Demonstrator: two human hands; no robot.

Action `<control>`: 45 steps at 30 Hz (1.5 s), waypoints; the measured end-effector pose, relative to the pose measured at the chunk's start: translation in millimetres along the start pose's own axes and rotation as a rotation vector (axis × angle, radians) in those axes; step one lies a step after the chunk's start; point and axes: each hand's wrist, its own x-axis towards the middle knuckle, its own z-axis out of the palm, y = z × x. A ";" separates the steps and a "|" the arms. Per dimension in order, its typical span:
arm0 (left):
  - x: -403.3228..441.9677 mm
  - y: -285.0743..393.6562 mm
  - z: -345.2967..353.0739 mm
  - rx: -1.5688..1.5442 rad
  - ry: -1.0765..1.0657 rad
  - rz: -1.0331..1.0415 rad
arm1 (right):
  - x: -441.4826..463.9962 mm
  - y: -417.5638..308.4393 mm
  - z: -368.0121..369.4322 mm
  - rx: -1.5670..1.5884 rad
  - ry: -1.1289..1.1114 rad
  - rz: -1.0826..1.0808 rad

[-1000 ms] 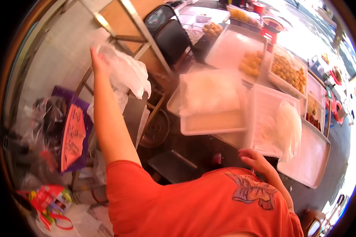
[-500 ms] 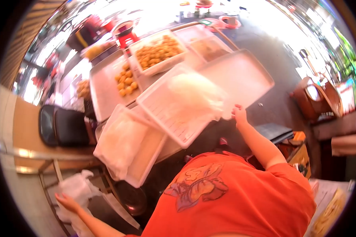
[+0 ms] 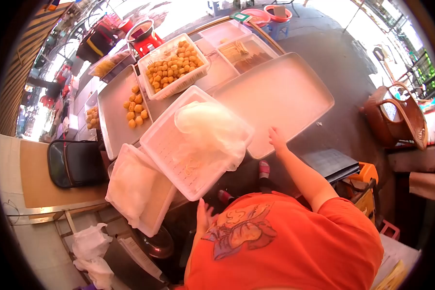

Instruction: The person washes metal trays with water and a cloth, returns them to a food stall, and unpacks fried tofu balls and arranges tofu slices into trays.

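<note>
Left hand [image 3: 204, 216] and right hand [image 3: 277, 141]: fingers loosely extended.
Left just beside perforated plastic basket [image 3: 166, 143]; right at shallow tray [image 3: 292, 92], contact unclear.

A white basket [image 3: 165, 145] sits skewed, its slotted floor showing at left; a crumpled, cloudy white bag [image 3: 205, 128] fills its right part and droops over the near-right rim. Just right lies a pale, shallow tray [image 3: 290, 92], round-cornered, its left edge partly hidden by the basket.
</note>
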 end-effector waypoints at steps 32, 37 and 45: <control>68.0 -3.5 60.7 -0.707 0.317 0.199 | 53.7 108.9 -164.3 0.031 0.782 0.325; 76.7 -13.0 47.3 -0.668 0.320 0.200 | 52.4 107.6 -243.8 -0.157 0.761 0.211; 28.9 -14.7 88.0 -0.131 0.195 -0.373 | 42.0 92.8 -265.4 -0.252 0.749 0.294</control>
